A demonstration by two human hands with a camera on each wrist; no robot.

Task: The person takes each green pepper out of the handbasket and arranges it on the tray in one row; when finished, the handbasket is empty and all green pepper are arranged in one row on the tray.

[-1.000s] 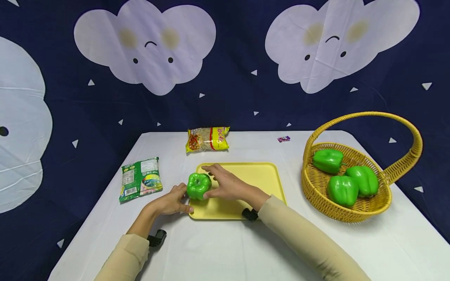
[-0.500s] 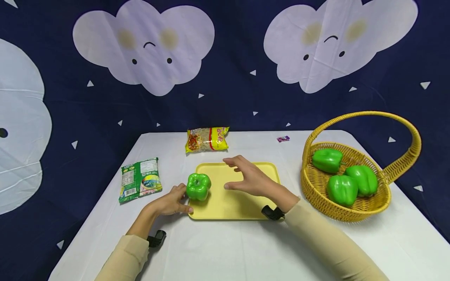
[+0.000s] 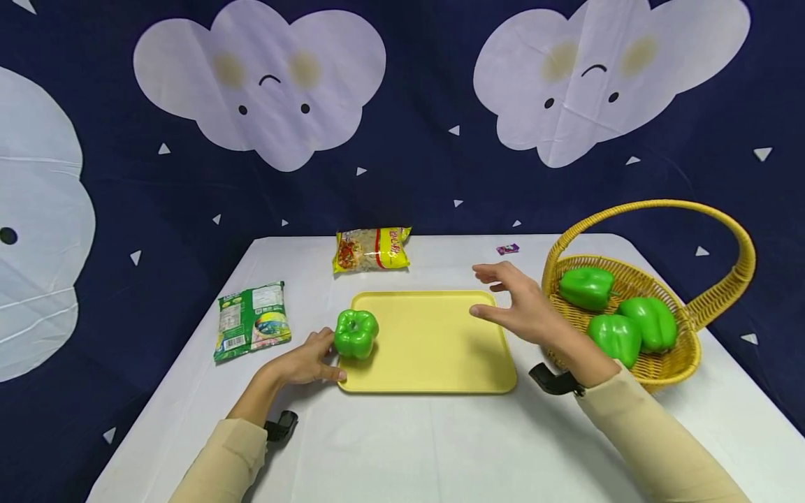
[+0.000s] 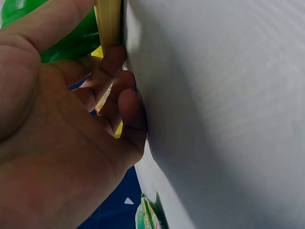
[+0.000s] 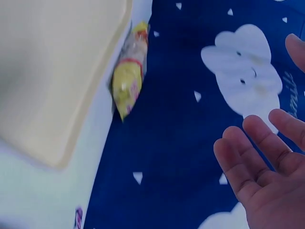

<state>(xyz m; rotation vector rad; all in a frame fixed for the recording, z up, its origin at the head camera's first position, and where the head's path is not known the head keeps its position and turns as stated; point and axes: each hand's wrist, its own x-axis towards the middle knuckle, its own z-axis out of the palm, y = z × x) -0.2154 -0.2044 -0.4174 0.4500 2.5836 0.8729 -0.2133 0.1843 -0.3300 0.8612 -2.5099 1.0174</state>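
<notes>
A green bell pepper (image 3: 356, 334) stands on the left end of a yellow tray (image 3: 434, 342). At the tray's front left corner is my left hand (image 3: 308, 362), its thumb against the rim and its loosely bent fingers beside the edge, just left of the pepper. The left wrist view shows this hand (image 4: 71, 124) low by the tablecloth, close to the tray's side (image 4: 108, 24). My right hand (image 3: 525, 304) hovers empty between the tray's right end and a wicker basket (image 3: 566, 353), fingers spread from the thumb. Three green bell peppers (image 3: 613, 339) lie in the basket.
A green packet (image 3: 254, 321) lies left of the tray. Behind it is a yellow noodle bag (image 3: 371, 249), and a small purple candy (image 3: 507, 249) lies near the table's back edge. The basket's tall handle (image 3: 723, 230) arches up at the right. A dark cloud-print cloth hangs behind.
My right hand has let go of the pepper at the tray's left end and moved right, across the tray, towards the basket. The left hand and the pepper have stayed in place.
</notes>
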